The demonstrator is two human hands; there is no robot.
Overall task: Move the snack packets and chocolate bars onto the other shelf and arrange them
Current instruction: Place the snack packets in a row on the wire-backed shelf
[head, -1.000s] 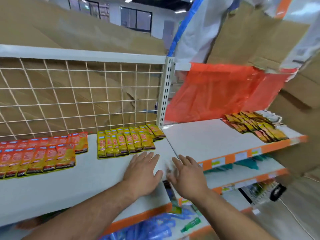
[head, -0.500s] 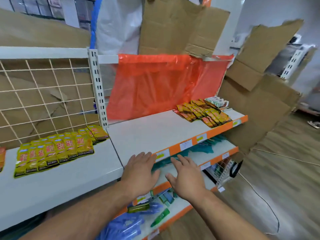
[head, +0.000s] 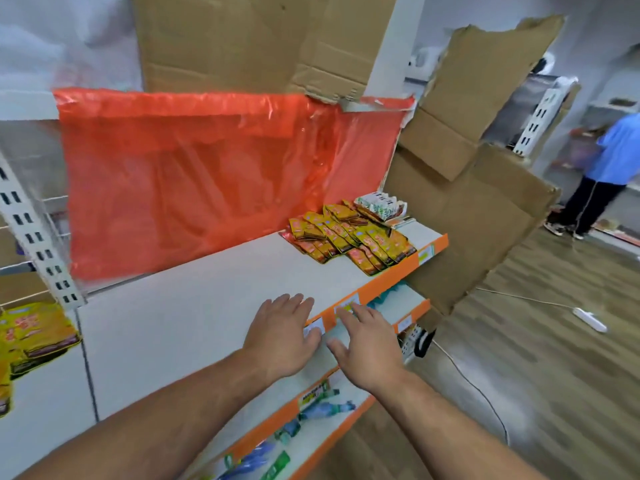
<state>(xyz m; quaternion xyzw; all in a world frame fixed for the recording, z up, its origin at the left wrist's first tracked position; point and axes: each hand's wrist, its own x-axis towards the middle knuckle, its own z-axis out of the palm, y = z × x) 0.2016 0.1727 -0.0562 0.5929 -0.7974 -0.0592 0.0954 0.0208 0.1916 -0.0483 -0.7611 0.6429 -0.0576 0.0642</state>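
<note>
A heap of orange and yellow snack packets (head: 349, 237) lies at the far right end of the white shelf (head: 194, 306), with white and green packets (head: 379, 206) behind it. Yellow packets (head: 31, 330) lie on the neighbouring shelf at the left edge. My left hand (head: 280, 334) hovers flat over the shelf's front edge, fingers straight, holding nothing. My right hand (head: 367, 344) is spread beside it, in front of the orange shelf edge, also empty. Both hands are well short of the heap.
A red plastic sheet (head: 214, 168) backs the shelf, with cardboard (head: 460, 216) above and to the right. Lower shelves hold green and blue items (head: 311, 410). A white power strip (head: 588, 318) and cable lie on the wooden floor. A person in blue (head: 602, 168) stands far right.
The view has swung right: the left shelf's rows of packets have slid almost out of sight and the right-hand heap is nearer. Both hands stay open, travelling right along the shelf front.
</note>
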